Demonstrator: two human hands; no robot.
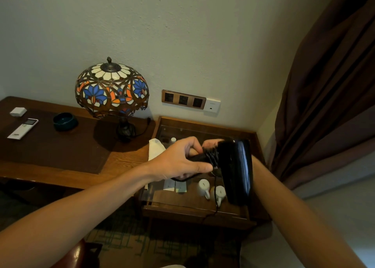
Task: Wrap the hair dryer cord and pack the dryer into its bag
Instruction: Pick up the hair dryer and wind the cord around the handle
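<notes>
Overhead: left hand [180, 162] clenched on one glossy black hair dryer [236, 170], handle wound in black cord [212, 156]; right hand [211, 144] grip unclear; two white mugs [204, 186] below.

From my seat the hair dryer [236, 166] looks like glossy black plastic, catching a sheen along its barrel. The desk [125, 160] is grained brown wood, the side cabinet [205, 123] has a clear glass top, and the lamp [112, 89] shade is stained glass in metal framing.
</notes>
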